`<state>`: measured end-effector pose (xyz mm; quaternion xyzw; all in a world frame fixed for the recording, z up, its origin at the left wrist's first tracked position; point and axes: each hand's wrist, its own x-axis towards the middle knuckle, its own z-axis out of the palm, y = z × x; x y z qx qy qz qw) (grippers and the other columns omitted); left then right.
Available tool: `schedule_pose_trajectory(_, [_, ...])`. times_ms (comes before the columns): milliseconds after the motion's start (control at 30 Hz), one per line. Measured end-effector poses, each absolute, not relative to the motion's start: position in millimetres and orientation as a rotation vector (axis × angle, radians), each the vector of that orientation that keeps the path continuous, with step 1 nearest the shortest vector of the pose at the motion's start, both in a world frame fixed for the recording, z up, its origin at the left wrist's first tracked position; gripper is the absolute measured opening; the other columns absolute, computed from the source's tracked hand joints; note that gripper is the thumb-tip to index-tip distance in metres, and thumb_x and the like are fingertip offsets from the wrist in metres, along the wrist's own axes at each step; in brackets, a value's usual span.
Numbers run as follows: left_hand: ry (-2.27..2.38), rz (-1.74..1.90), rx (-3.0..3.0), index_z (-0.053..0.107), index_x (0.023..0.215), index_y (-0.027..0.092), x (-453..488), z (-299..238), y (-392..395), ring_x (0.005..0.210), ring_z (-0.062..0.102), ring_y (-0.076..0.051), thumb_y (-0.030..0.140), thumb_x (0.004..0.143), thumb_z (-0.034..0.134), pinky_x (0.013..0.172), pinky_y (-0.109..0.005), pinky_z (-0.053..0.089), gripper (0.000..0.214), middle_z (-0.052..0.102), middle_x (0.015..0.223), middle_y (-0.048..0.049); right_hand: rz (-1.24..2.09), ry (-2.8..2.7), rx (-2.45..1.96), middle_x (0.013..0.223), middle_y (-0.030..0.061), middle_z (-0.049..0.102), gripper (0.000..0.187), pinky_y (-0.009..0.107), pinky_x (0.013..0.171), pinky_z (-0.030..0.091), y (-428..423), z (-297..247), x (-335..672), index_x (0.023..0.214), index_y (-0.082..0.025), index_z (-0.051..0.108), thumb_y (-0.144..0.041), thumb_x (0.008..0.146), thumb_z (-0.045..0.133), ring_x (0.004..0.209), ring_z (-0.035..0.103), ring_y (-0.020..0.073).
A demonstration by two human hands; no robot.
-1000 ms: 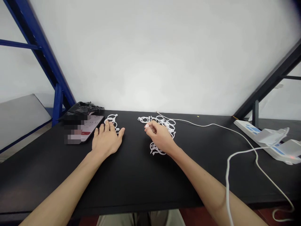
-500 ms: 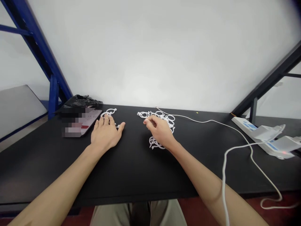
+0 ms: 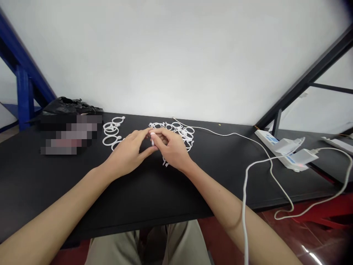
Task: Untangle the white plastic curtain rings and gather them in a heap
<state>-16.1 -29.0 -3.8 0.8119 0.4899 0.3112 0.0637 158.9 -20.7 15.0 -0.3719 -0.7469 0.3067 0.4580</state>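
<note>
Both hands meet over the middle of the black table [image 3: 132,198]. My right hand [image 3: 172,149] is closed around a small white plastic piece [image 3: 152,139], which looks like part of a curtain ring; most of it is hidden by the fingers. My left hand [image 3: 129,151] reaches in from the left, its thumb and fingertips closed on the same piece. Behind and beside the right hand lies a loose pile of white curtain rings [image 3: 189,130], partly covered by that hand. Several more white curtain rings [image 3: 110,140] lie beyond the left hand, spread in a rough column.
At the back left, a black plastic bag [image 3: 68,106] lies near a blurred-out item [image 3: 68,138]. A white cable [image 3: 231,134] runs across the table to the right, and another loop hangs over my right forearm. A white power strip [image 3: 267,138] with plugged-in adapters sits at the right.
My left hand has left the rings on the left, uncovering them, and come right to meet my right hand. The right hand now shows a white piece in its fingers. The view has shifted right.
</note>
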Motion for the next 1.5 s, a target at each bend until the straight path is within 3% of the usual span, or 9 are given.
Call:
schedule_pose_trajectory(100, [1.455,1.048,2.393,0.056,0.124,0.021,-15,-1,-31,0.1,0.061,-0.026,0.052,0.092,0.047,0.088,-0.04,0.05,0.045,0.066,0.107,-0.008,0.892,-1.791,-0.818,0.099,0.0014,0.071,0.02,0.028,0.08,0.054,-21,13,158,0.104,-0.025,0.07,-0.026,0.092,0.054,0.089,0.066,0.0133])
schedule_pose_trajectory(267, [1.402,1.125,2.166,0.056,0.115,0.025,-15,5,-33,0.094,0.064,-0.023,0.054,0.084,0.06,0.081,-0.035,0.051,0.043,0.066,0.111,-0.0047,0.975,-1.804,-0.708,0.099,0.0017,0.069,0.024,0.029,0.083,0.054,-20,12,157,0.109,-0.026,0.069,-0.028,0.095,0.049,0.094,0.066,0.0141])
schedule_pose_trajectory(433, [1.579,1.16,2.162,0.055,0.114,0.022,-21,4,-25,0.1,0.061,-0.027,0.05,0.084,0.06,0.088,-0.041,0.05,0.042,0.065,0.11,-0.0077,0.513,-1.994,-0.923,0.098,0.0042,0.066,0.035,0.029,0.079,0.05,-10,13,169,0.126,-0.021,0.059,-0.027,0.093,0.052,0.088,0.061,0.0152])
schedule_pose_trajectory(533, [1.923,1.109,2.244,0.056,0.114,0.02,-35,-1,-16,0.109,0.054,-0.035,0.048,0.087,0.055,0.092,-0.051,0.045,0.04,0.064,0.11,-0.0137,0.253,-2.044,-1.245,0.087,0.004,0.065,0.022,0.03,0.075,0.044,-6,21,187,0.094,-0.019,0.068,-0.032,0.094,0.05,0.081,0.058,0.0155])
schedule_pose_trajectory(633, [2.15,0.937,2.291,0.058,0.117,0.018,-49,-7,-11,0.115,0.049,-0.043,0.048,0.089,0.05,0.091,-0.058,0.042,0.042,0.062,0.113,-0.0191,0.44,-2.258,-1.432,0.071,-0.0005,0.063,0.036,0.028,0.063,0.039,-10,33,206,0.071,-0.02,0.064,-0.053,0.084,0.061,0.066,0.055,0.013])
schedule_pose_trajectory(767, [2.259,0.813,2.223,0.058,0.123,0.015,-55,-9,-13,0.122,0.044,-0.047,0.042,0.091,0.047,0.091,-0.061,0.04,0.043,0.058,0.124,-0.0216,0.674,-2.426,-1.468,0.073,-0.0023,0.065,0.037,0.025,0.057,0.035,-19,40,212,0.081,-0.022,0.069,-0.055,0.066,0.078,0.064,0.055,0.012])
schedule_pose_trajectory(900, [2.306,0.915,2.044,0.06,0.122,0.015,-55,2,-12,0.123,0.044,-0.042,0.029,0.093,0.038,0.095,-0.059,0.039,0.039,0.058,0.128,-0.0183,0.578,-2.454,-1.367,0.076,-0.0018,0.066,0.015,0.024,0.061,0.036,-19,33,204,0.077,-0.022,0.069,-0.037,0.078,0.072,0.068,0.055,0.0114])
schedule_pose_trajectory(1133, [2.224,1.13,1.827,0.065,0.108,0.019,-65,13,-7,0.119,0.048,-0.033,0.02,0.091,0.034,0.101,-0.052,0.039,0.036,0.069,0.114,-0.0092,0.572,-2.165,-1.285,0.079,-0.002,0.067,0.011,0.025,0.063,0.039,-15,28,195,0.083,-0.021,0.069,-0.03,0.078,0.073,0.065,0.053,0.0106])
schedule_pose_trajectory(1500, [1.624,1.117,2.475,0.064,0.101,0.021,-34,5,-27,0.103,0.053,-0.027,0.036,0.092,0.046,0.096,-0.044,0.041,0.026,0.069,0.101,-0.0065,0.773,-1.619,-1.113,0.062,-0.0041,0.059,0.023,0.025,0.056,0.043,-17,29,184,0.075,-0.02,0.063,-0.037,0.07,0.077,0.055,0.051,0.0101])
